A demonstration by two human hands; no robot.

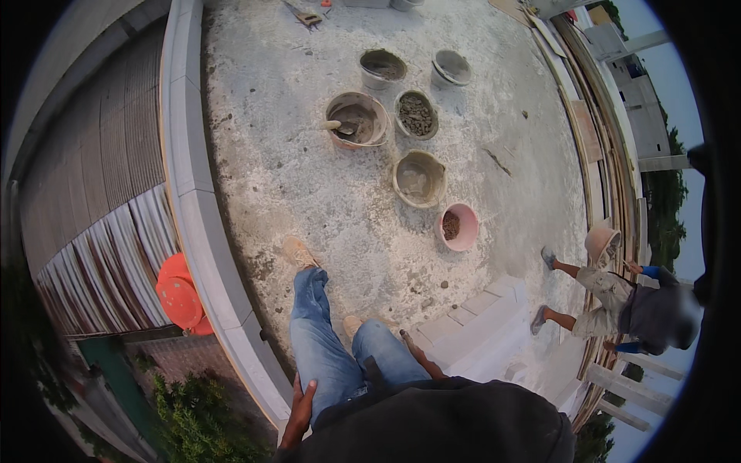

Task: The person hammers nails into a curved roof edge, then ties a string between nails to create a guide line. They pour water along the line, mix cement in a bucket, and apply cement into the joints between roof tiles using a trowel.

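Note:
I stand on a rough concrete roof slab (309, 170), my jeans and tan shoes below me. My left hand (299, 405) hangs beside my left thigh, holding nothing, with its fingers loosely apart. My right hand (421, 356) lies along my right thigh. A small dark tip shows at its fingertips, and I cannot tell whether it grips anything. Ahead stand several buckets: a large one with wet mortar and a handled tool (356, 120), one with gravel (417, 114), a tan one (419, 179) and a pink one (459, 227).
A low white block parapet (202, 231) runs along the left edge, with corrugated roofing (100, 231) and an orange tank (179, 297) below it. White blocks (478, 316) lie near my right. A co-worker (625, 301) at the right carries a bucket (600, 241). Planks line the right edge.

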